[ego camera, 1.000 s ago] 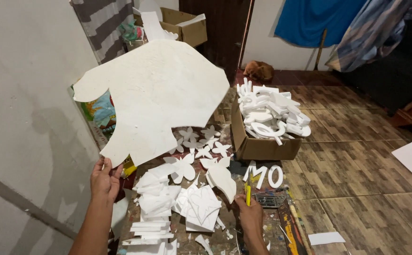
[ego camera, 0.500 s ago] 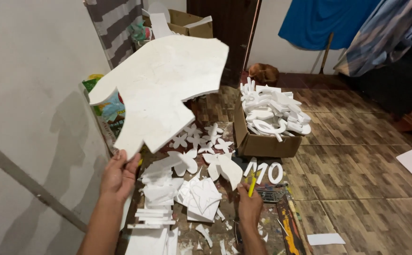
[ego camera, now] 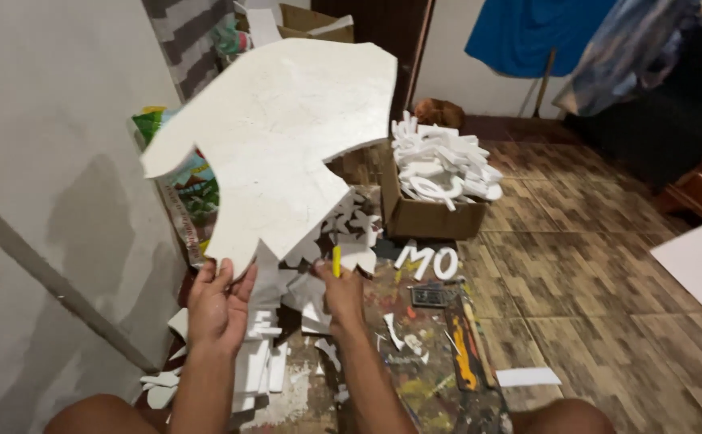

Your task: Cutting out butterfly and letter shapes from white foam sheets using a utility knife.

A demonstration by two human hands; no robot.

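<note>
From the head view, the left hand [ego camera: 218, 309] pinches the lower tip of a large, ragged-edged white foam sheet [ego camera: 287, 137] raised upright over the floor's foam scraps [ego camera: 351, 233], while the right hand [ego camera: 341, 293] closes around a slim yellow cutter [ego camera: 336, 261].

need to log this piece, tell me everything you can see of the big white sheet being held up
The big white sheet is a flat, stiff board that looks like foam, matte off-white with faint marks. Its outline is irregular, with curved cut-outs and jagged points along the lower edge. It is raised and tilted above the cluttered work surface, near the wall. The left hand grips its lowest point; the right hand, holding a yellow tool, is just below its edge.
</note>
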